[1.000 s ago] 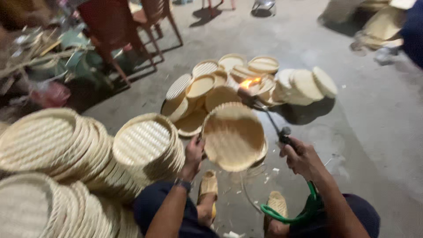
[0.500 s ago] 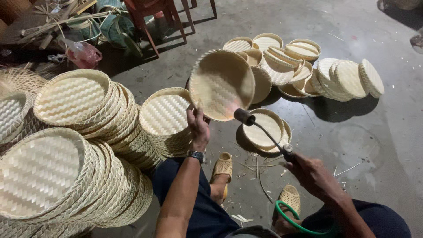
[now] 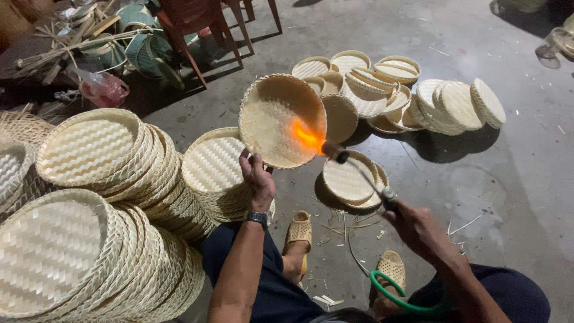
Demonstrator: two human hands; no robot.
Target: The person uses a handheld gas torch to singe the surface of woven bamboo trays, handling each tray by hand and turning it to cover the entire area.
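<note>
Torch flame (image 3: 305, 136) now inside basket (image 3: 272, 122)

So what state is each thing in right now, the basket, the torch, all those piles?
Woven basket: held up tilted by the left hand, flame on its inside.
Torch: lit, gripped by the right hand.
Green hose: looped by the feet.
Stacks at left: leaning.
Baskets beyond: loosely heaped on the floor.
Basket under the torch: lying flat.

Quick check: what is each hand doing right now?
Left hand: closed on the rim of a round woven bamboo tray, held tilted up.
Right hand: closed on a lit gas torch, flame on the tray.
</note>
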